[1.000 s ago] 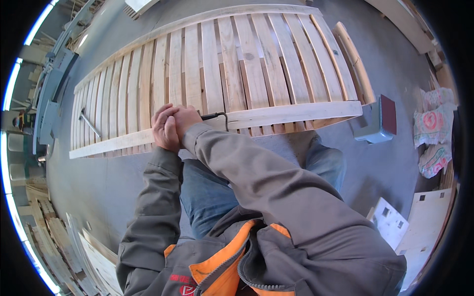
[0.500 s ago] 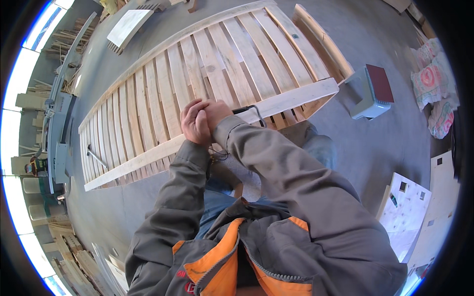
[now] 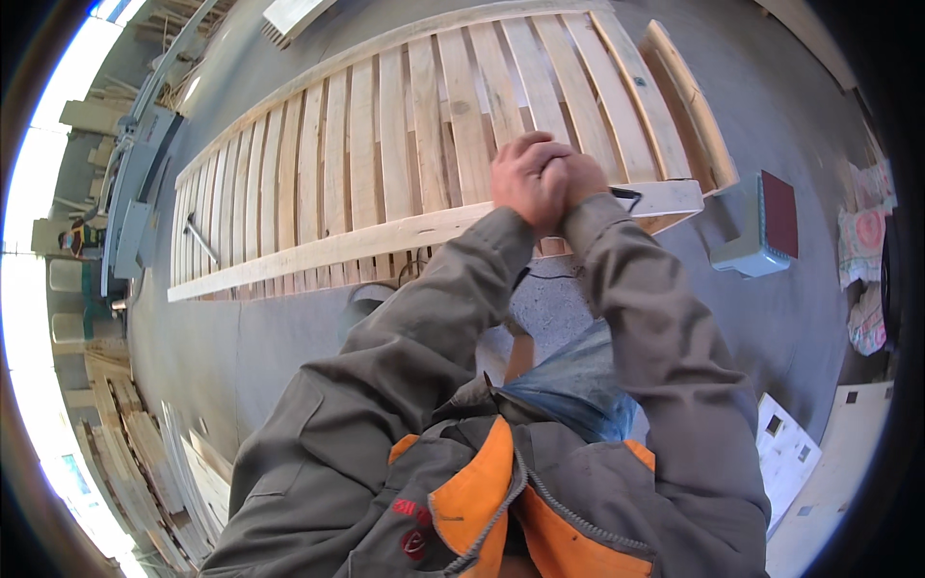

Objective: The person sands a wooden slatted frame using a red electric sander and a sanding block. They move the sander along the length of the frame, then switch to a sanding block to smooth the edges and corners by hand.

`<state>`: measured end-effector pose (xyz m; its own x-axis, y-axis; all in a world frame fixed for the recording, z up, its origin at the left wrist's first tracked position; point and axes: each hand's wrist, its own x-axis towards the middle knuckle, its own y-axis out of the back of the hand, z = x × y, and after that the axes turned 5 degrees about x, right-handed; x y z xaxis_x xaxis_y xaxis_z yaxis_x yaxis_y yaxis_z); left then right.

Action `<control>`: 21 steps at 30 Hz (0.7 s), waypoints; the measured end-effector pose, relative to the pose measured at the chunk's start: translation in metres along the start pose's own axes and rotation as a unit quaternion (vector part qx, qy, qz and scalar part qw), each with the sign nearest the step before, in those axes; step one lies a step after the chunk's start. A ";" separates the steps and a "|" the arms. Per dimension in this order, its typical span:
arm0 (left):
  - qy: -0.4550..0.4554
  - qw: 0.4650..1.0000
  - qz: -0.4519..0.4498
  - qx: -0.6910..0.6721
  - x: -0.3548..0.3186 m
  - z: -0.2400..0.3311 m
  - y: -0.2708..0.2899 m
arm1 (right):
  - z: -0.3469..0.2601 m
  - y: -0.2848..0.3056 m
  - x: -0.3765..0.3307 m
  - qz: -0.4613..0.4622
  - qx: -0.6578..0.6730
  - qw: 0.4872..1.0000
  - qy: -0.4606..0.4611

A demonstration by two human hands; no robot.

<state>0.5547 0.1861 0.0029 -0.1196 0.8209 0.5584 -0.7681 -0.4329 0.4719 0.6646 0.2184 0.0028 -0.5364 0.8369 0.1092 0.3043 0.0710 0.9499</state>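
My left hand [image 3: 529, 185] and my right hand [image 3: 582, 177] are closed and pressed together above the front rail [image 3: 405, 232] of a long pale wooden slatted frame [image 3: 462, 111]. Just right of them a small dark loop [image 3: 628, 197] shows against the rail, part of a tool mostly hidden by my hands and sleeve. What my fingers wrap round I cannot make out. A hammer [image 3: 200, 239] lies on the slats toward the left end of the frame.
A grey stool with a dark red top [image 3: 779, 217] stands to the right of the frame. Beyond it are sacks [image 3: 860, 238] and white boards with square holes [image 3: 785, 453]. At the left are a long grey machine [image 3: 141, 197] and stacked timber [image 3: 140, 453].
Both hands have moved right along the front rail, staying together. The dark tool beside them shows less now. The view has shifted, and the hammer still lies on the slats.
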 end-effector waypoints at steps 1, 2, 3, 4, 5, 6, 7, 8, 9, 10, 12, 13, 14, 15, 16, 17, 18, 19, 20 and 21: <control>0.000 1.000 0.007 0.001 0.001 0.008 -0.007 | 0.008 0.003 -0.005 0.010 0.004 1.000 -0.007; 0.012 1.000 -0.001 -0.002 0.001 0.016 -0.012 | 0.021 -0.002 -0.009 0.034 0.018 0.999 0.007; 0.022 1.000 -0.009 -0.014 0.002 0.023 -0.021 | 0.035 -0.004 -0.014 0.059 0.026 0.998 0.016; 0.018 0.999 -0.007 -0.026 0.007 0.036 -0.029 | 0.042 0.011 -0.023 0.078 0.019 0.997 0.012; -0.060 0.998 0.002 -0.005 0.006 0.049 -0.032 | 0.070 -0.009 -0.029 0.168 -0.049 0.979 0.103; -0.062 0.998 -0.003 0.001 0.005 0.048 -0.030 | 0.072 -0.013 -0.026 0.085 -0.019 0.995 0.041; -0.073 0.997 -0.007 -0.024 0.008 0.057 -0.038 | 0.086 0.001 -0.031 0.004 -0.018 0.999 -0.040; -0.049 0.998 -0.006 -0.041 0.007 0.061 -0.049 | 0.124 -0.021 -0.039 0.044 0.060 0.997 -0.025; -0.021 0.998 -0.003 -0.058 0.004 0.060 -0.061 | 0.140 -0.037 -0.043 0.044 0.118 0.992 -0.022; 0.005 0.998 0.002 -0.070 0.003 0.059 -0.063 | 0.151 -0.049 -0.044 0.049 0.179 0.983 -0.015; 0.019 0.998 0.008 -0.061 -0.002 0.044 -0.052 | 0.148 -0.070 -0.038 0.043 0.337 0.940 -0.029; 0.022 0.998 0.011 -0.063 -0.002 0.039 -0.046 | 0.140 -0.070 -0.033 0.020 0.417 0.908 -0.037; 0.023 0.998 0.024 -0.058 -0.003 0.033 -0.038 | 0.131 -0.069 -0.030 -0.002 0.494 0.868 -0.050; 0.031 0.997 0.022 -0.060 -0.004 0.028 -0.029 | 0.122 -0.064 -0.027 -0.019 0.562 0.824 -0.069; 0.039 0.997 0.022 -0.056 -0.004 0.020 -0.018 | 0.100 -0.062 -0.019 -0.025 0.470 0.881 -0.054; 0.047 0.997 0.022 -0.051 -0.003 0.011 -0.006 | 0.076 -0.062 -0.012 -0.031 0.373 0.927 -0.035; 0.053 0.997 0.019 -0.051 -0.005 0.002 0.006 | 0.050 -0.059 -0.005 -0.036 0.271 0.962 -0.015; 0.054 0.997 0.027 -0.043 -0.007 -0.007 0.019 | 0.027 -0.058 0.001 -0.038 0.167 0.985 0.006; 0.056 0.997 0.036 -0.034 -0.010 -0.015 0.033 | 0.006 -0.058 0.008 -0.039 0.061 0.997 0.030; 0.057 0.997 0.043 -0.030 -0.013 -0.022 0.045 | -0.006 -0.057 0.012 -0.038 -0.049 0.997 0.050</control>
<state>0.5083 0.1638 0.0018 -0.2537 0.8202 0.5128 -0.7875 -0.4829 0.3829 0.6364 0.2212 -0.0484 -0.6318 0.7728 0.0598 0.1848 0.0753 0.9799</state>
